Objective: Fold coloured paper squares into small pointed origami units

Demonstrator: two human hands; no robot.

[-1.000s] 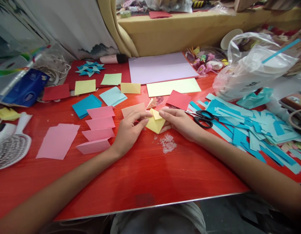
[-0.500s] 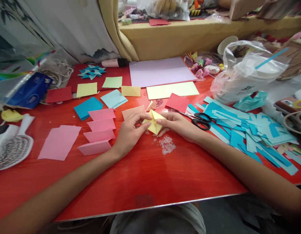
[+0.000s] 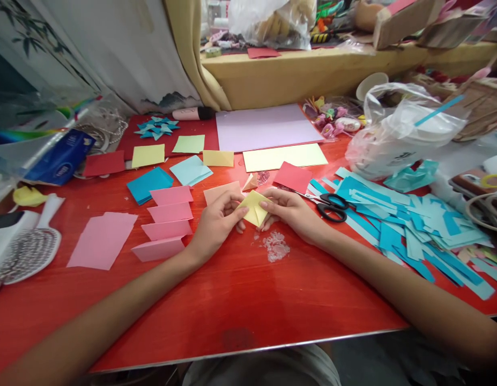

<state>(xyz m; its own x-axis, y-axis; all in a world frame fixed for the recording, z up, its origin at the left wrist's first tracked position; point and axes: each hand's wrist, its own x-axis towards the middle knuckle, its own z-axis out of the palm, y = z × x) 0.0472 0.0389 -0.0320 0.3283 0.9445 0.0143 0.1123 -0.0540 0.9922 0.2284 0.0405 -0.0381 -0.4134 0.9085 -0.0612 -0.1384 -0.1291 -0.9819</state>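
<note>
A small folded yellow paper (image 3: 254,208) is held just above the red table (image 3: 240,289) between both hands. My left hand (image 3: 216,222) pinches its left edge with fingers curled. My right hand (image 3: 290,212) grips its right edge, thumb on top. Black-handled scissors (image 3: 331,206) lie just right of my right hand. A row of folded pink papers (image 3: 168,220) lies to the left of my left hand. A peach paper (image 3: 222,190) lies behind my left hand.
Blue paper strips (image 3: 397,220) cover the right side, beside a clear plastic bag (image 3: 405,128). Lilac (image 3: 264,126) and pale yellow sheets (image 3: 284,156) lie behind. Coloured squares, a blue paper star (image 3: 156,127), a tissue pack (image 3: 59,158) and a hairbrush (image 3: 27,249) sit left.
Both hands have drawn closer together and lifted the yellow paper off the table, folding it into a smaller shape. The camera has tilted slightly upward.
</note>
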